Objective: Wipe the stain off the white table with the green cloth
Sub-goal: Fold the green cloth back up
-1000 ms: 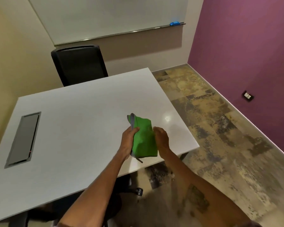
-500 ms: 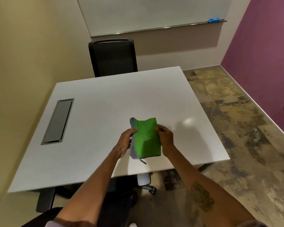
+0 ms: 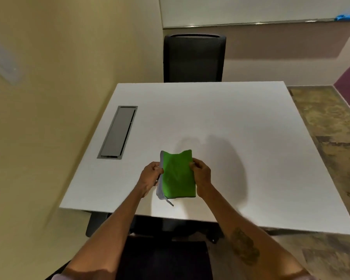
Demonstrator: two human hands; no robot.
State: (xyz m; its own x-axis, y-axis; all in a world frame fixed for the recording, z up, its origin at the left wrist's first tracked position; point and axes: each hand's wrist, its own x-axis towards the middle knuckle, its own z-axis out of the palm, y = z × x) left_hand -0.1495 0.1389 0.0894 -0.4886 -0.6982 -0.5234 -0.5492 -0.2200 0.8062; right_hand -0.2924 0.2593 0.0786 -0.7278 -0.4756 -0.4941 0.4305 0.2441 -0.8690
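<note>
A folded green cloth (image 3: 177,174) with a grey edge and a dangling grey loop is held above the near part of the white table (image 3: 220,118). My left hand (image 3: 150,176) pinches its left edge and my right hand (image 3: 201,174) pinches its right edge. The cloth casts a shadow on the tabletop beyond it. I cannot make out a stain on the table surface.
A grey cable hatch (image 3: 119,131) is set into the table's left side. A black office chair (image 3: 193,57) stands at the far edge, another dark seat (image 3: 166,259) below me. The beige wall is close on the left; a whiteboard ledge holds a blue eraser (image 3: 345,17).
The view has swung left and squared up to the table. Both hands keep hold of the cloth, now nearer the table's middle front.
</note>
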